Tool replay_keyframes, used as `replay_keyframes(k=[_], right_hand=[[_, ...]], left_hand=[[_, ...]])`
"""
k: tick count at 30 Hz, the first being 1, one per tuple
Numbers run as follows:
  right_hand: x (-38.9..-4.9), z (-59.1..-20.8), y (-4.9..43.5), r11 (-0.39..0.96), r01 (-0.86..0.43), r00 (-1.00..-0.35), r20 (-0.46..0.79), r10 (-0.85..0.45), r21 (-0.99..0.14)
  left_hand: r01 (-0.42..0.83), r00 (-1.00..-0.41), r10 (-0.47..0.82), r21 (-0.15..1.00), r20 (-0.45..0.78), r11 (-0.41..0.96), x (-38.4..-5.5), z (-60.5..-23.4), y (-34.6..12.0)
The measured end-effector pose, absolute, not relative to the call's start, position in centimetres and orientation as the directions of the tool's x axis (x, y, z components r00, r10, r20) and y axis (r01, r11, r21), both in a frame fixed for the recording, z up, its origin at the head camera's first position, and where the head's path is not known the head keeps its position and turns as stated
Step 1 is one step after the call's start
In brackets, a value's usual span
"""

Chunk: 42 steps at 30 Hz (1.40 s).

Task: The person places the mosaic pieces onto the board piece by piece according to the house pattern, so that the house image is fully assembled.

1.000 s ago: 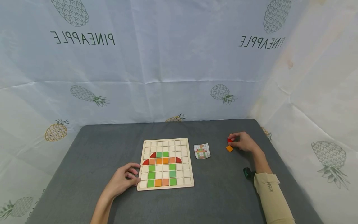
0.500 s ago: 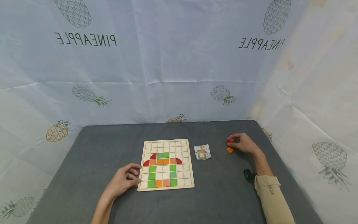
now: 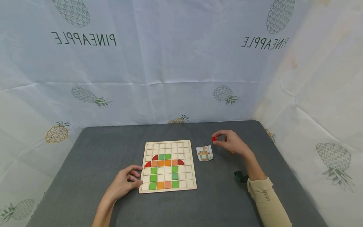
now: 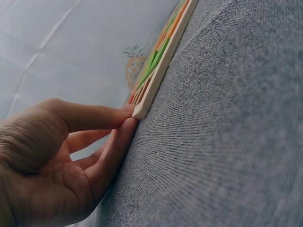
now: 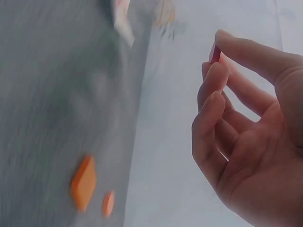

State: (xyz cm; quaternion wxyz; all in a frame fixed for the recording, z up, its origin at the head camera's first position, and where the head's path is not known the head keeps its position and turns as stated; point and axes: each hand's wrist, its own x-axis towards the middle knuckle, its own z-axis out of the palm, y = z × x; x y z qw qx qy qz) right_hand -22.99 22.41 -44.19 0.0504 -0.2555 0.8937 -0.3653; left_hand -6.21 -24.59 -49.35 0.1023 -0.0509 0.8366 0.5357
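A square wooden grid board lies on the table, set with red quarter-round, green, orange and salmon tiles. At its left edge my left hand holds it; in the left wrist view the thumb and a finger meet at the board's corner. My right hand pinches a small red tile between thumb and fingertips, above the table right of the pattern card. Seen edge-on in the right wrist view, the red tile is partly covered by the fingers.
An orange tile and a smaller pale orange piece lie on the table under the right hand. A dark green object sits at the right wrist. A pineapple-print cloth hangs behind the dark grey table.
The right hand has picked the red tile from beside the orange one and moved left toward the card. The left hand and the board stay in place.
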Motion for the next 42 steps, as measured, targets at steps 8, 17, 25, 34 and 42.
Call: replay_keyframes(k=[8,17,25,34,42], right_hand=[[-22.2,-44.1,16.7,0.551,-0.434,-0.823,0.065,-0.564,-0.712],[-21.5,-45.3,10.8,0.548,-0.474,-0.771,0.025,-0.636,-0.689],[-22.0,-46.8,7.0,0.585,-0.5,-0.726,-0.059,-0.685,-0.639],[-22.0,-47.1,5.2,0.647,-0.503,-0.722,-0.132,-0.679,-0.573],[-21.8,-46.9,4.8,0.668,-0.469,-0.733,-0.167,-0.659,-0.578]], left_hand=[[-0.201,-0.973,0.016,0.88,-0.23,0.429,-6.3,-49.3,-24.5],[-0.195,-0.974,0.023,0.886,-0.225,0.42,-6.2,-49.3,-24.5],[-0.194,-0.975,0.019,0.883,-0.223,0.427,-6.3,-49.5,-24.5],[-0.196,-0.975,0.013,0.882,-0.223,0.429,-6.3,-49.5,-24.5],[-0.202,-0.974,0.009,0.879,-0.228,0.431,-6.3,-49.4,-24.5]])
